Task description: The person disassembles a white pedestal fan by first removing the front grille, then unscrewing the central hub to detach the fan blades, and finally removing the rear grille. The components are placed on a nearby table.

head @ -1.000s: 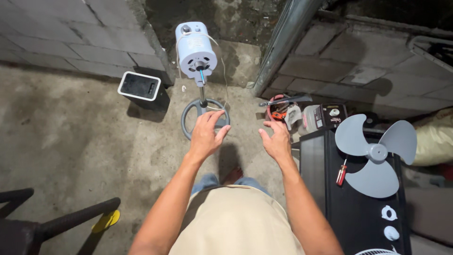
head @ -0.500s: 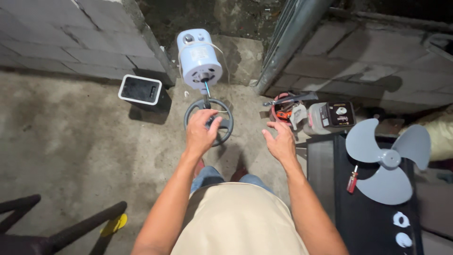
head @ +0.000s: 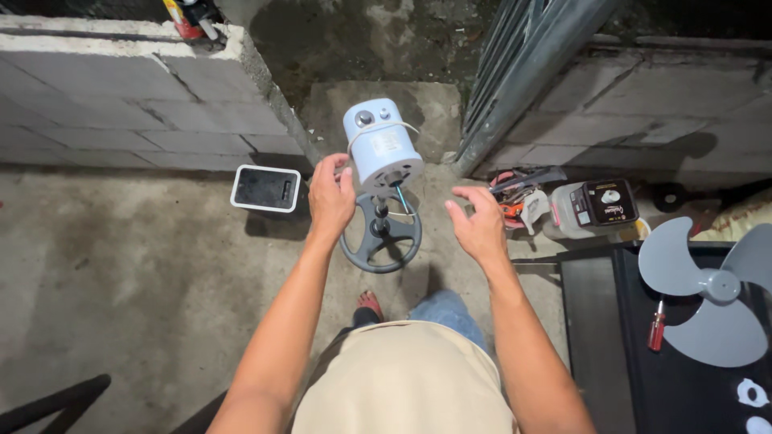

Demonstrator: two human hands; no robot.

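A stand fan without its blade stands on the concrete floor in front of me: a light blue motor housing (head: 380, 145) with knobs on top, on a short pole over a dark round base (head: 380, 235). My left hand (head: 331, 193) is raised at the housing's left side, fingers up and at its edge, gripping nothing that I can see. My right hand (head: 478, 221) hovers open to the right of the pole, apart from the fan. My foot in a red sandal (head: 368, 304) shows below the base.
A grey fan blade (head: 708, 293) and a red-handled screwdriver (head: 657, 325) lie on a black table (head: 599, 321) at right. Tools (head: 519, 197) and a small boxy container (head: 595, 205) sit by the block wall. A white-rimmed tray (head: 267, 188) lies left. A metal post (head: 523, 72) rises behind.
The view has tilted down and closer. Both hands rose from over the round base; the left now sits beside the motor housing, the right has spread out to the right.
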